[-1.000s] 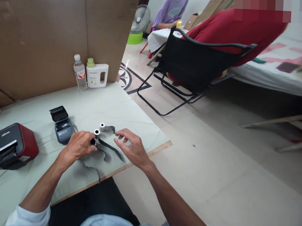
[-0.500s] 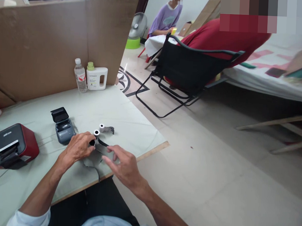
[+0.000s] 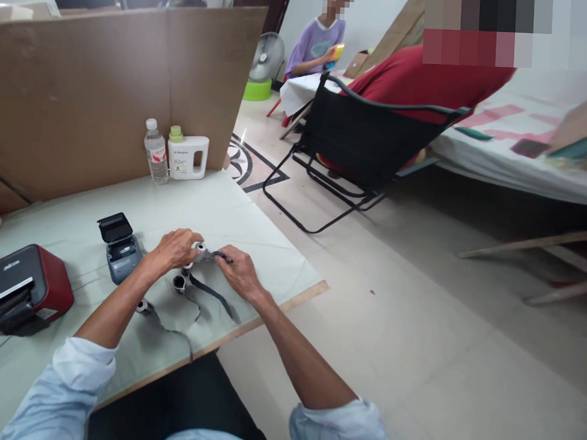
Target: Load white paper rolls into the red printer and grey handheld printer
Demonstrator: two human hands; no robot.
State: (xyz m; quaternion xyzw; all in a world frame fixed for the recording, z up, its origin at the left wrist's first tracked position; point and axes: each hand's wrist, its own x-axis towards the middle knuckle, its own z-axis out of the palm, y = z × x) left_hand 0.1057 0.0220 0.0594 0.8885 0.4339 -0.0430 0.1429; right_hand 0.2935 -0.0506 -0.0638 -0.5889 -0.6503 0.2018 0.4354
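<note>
My left hand [image 3: 176,248] has its fingers closed around the farthest small white-cored roll [image 3: 201,248] on the table. My right hand [image 3: 239,271], to its right, pinches the dark, crumpled tail of tape [image 3: 218,255] coming off that roll. Just in front, another roll with a loose black strip [image 3: 211,290] is partly hidden by my left hand. Nearer to me stands a roll [image 3: 179,283] with a thin curled tail. By my left forearm lies one more roll [image 3: 142,306], its grey strip trailing to the table's front edge.
Left of my hands sit a small printer with its lid up [image 3: 123,255] and a red-and-black printer [image 3: 28,289]. A water bottle [image 3: 157,154] and a white jug [image 3: 189,157] stand against a cardboard panel [image 3: 85,100]. Beyond the table are a black folding chair [image 3: 369,139] and seated people.
Both hands have moved farther out, from the nearer rolls to the farthest one. The black strip and nearer rolls lie released on the table. The seated person in purple has raised a yellow object.
</note>
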